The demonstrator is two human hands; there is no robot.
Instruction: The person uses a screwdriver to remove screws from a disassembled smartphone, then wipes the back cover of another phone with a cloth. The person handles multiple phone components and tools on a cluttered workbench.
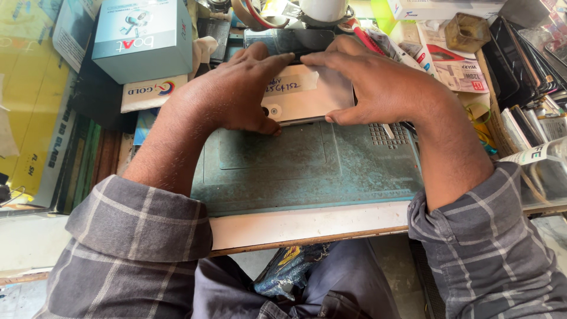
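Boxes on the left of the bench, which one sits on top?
The light blue box sits on top; the flat white box lies beneath it, only its front edge showing.

Phone (307, 97) on mat (307, 168), box (142, 38) behind-left

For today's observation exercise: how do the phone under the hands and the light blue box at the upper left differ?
The phone is thin, flat and beige, with a paper label; the light blue box is thick and bulky. Both hands, left and right, grip the phone; the box is untouched. Both are rectangular.

Bright, even daylight; sharp centre, wide-angle bending at edges.
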